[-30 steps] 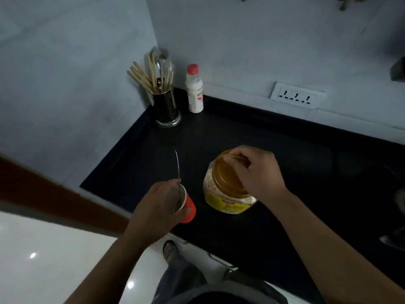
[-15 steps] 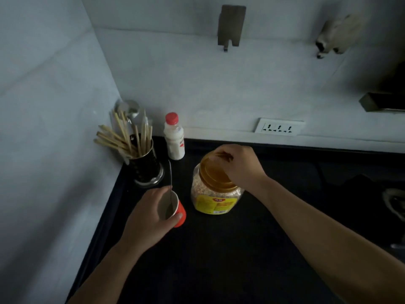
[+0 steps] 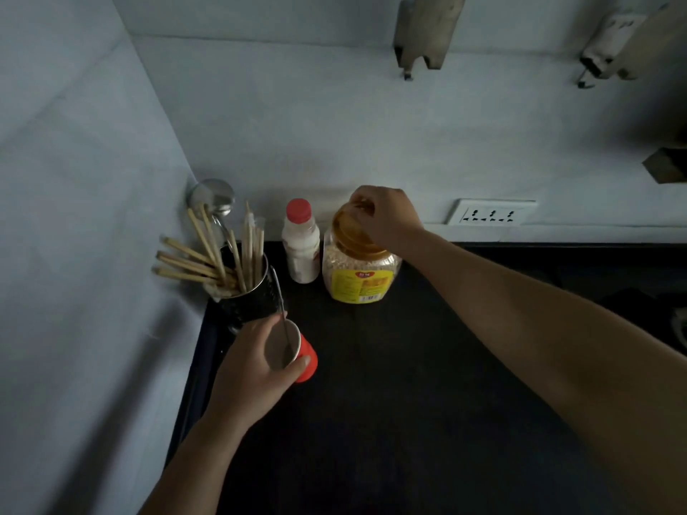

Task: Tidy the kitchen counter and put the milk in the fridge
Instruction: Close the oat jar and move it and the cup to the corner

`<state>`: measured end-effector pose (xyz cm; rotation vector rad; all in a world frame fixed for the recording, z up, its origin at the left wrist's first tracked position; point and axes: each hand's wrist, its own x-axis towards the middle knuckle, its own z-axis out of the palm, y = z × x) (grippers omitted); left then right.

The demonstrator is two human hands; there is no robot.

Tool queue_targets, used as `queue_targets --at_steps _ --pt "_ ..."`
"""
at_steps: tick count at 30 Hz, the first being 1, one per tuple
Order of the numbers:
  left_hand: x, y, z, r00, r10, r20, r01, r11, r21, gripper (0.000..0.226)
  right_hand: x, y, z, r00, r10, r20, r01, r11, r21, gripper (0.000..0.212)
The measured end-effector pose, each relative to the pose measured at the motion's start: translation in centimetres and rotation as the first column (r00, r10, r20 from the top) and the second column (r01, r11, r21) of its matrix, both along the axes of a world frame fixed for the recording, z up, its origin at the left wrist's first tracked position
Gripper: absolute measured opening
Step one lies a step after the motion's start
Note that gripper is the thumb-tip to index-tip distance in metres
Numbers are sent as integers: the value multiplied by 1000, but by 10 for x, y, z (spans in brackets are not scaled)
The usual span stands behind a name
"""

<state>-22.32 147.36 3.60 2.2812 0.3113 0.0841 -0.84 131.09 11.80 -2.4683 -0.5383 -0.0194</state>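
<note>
The left hand (image 3: pixel 256 362) is closed around a red cup (image 3: pixel 297 356) holding a spoon (image 3: pixel 281 310); the right hand (image 3: pixel 386 215) grips the oats jar (image 3: pixel 358 271) by its lid, seemingly resting on the worktop (image 3: pixel 409 384), beside the milk bottle (image 3: pixel 301 243).

Left hand (image 3: pixel 256 369): holds red cup (image 3: pixel 293 353) with a spoon (image 3: pixel 282 317) inside.
Right hand (image 3: pixel 386 213): grips the lid of oats jar (image 3: pixel 358 271).
Milk bottle (image 3: pixel 301 243): upright, probably touching the jar.
</note>
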Motion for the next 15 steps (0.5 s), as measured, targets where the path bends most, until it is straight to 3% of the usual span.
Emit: queue_targets --at_steps 4,7,10,12,15 --pt "12 -4 -6 999 -30 26 30 999 12 70 4 -11 -9 999 -27 21 28 999 -31 26" --pt "22 -10 -9 998 -64 22 63 997 47 71 -16 -35 -24 994 -99 55 97 995 38 49" --pt "30 -19 -12 994 -109 8 108 990 89 71 -49 -64 -55 973 -224 -58 227 971 70 68" --pt "36 -25 -16 989 -146 -2 145 983 109 70 -71 -81 -84 953 -252 -172 248 968 -43 72" --pt "45 -34 -25 980 -199 -18 199 968 151 69 -100 -98 -123 917 -224 -330 149 960 -239 73"
